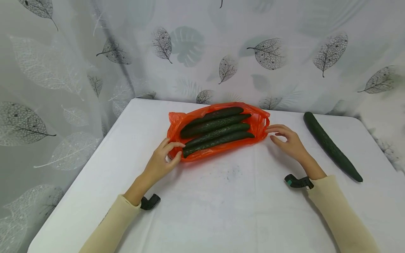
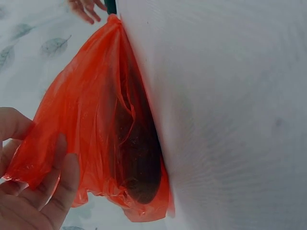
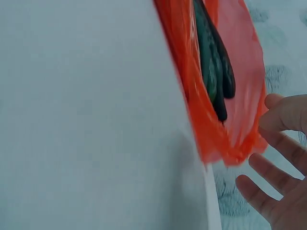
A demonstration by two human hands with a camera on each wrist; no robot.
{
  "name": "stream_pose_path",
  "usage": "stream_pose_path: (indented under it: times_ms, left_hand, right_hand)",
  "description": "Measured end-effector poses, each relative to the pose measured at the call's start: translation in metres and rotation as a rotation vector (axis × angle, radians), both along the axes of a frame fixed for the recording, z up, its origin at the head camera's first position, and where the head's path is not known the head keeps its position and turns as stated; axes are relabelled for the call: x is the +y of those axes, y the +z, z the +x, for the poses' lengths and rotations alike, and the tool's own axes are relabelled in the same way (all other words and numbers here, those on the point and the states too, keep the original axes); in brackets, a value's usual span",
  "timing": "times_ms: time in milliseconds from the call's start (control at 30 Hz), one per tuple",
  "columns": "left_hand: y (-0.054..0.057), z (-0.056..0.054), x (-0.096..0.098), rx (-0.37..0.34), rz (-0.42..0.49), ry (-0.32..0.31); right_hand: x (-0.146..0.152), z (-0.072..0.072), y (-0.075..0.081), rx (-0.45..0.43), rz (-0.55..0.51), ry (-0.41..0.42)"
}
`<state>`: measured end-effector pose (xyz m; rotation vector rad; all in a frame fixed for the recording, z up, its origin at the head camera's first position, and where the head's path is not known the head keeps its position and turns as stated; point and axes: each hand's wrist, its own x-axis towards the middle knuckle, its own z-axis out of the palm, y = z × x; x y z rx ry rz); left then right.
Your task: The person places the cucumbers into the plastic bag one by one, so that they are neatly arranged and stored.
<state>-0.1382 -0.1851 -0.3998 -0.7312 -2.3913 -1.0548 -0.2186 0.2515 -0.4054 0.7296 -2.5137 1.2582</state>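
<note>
An orange-red plastic bag (image 1: pixel 218 151) lies at the back of the table with its mouth spread open. Several dark green cucumbers (image 1: pixel 216 124) rest side by side inside it. At the bag's left end is my left hand (image 1: pixel 161 160); the left wrist view shows its thumb and fingers holding a fold of the thin plastic. My right hand (image 1: pixel 289 142) is at the other end, fingertips at the bag's rim, with thumb and fingers apart. In the right wrist view, the right fingers (image 3: pixel 273 172) are spread beside the bag's edge.
A single cucumber (image 1: pixel 332 147) lies outside the bag on the right side of the white-covered table (image 1: pixel 227 207). Behind and to the left hangs a leaf-patterned curtain (image 1: pixel 196 52). A dark device is strapped to each wrist.
</note>
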Motion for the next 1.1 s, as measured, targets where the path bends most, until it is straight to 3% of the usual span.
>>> stream_pose_path:
  times_ms: [100,300,567,700,1100]
  left_hand:
    - [0.0,0.0,0.001,0.002,0.006,-0.006]
    - [0.001,-0.001,0.002,-0.007,0.006,-0.017]
    - [-0.001,0.0,0.0,-0.007,0.0,-0.004]
    - [-0.001,0.0,-0.001,-0.001,-0.003,-0.005]
    - [-0.002,0.0,0.0,-0.008,0.006,-0.01]
  right_hand:
    - [0.023,-0.004,-0.01,-0.023,0.028,-0.056]
    - [0.06,-0.001,-0.014,-0.014,0.053,-0.178]
    - [0.083,0.001,-0.014,0.081,0.069,-0.444]
    - [0.095,0.004,-0.013,0.022,0.104,-0.564]
    - [0.116,0.002,-0.012,-0.141,0.181,-0.634]
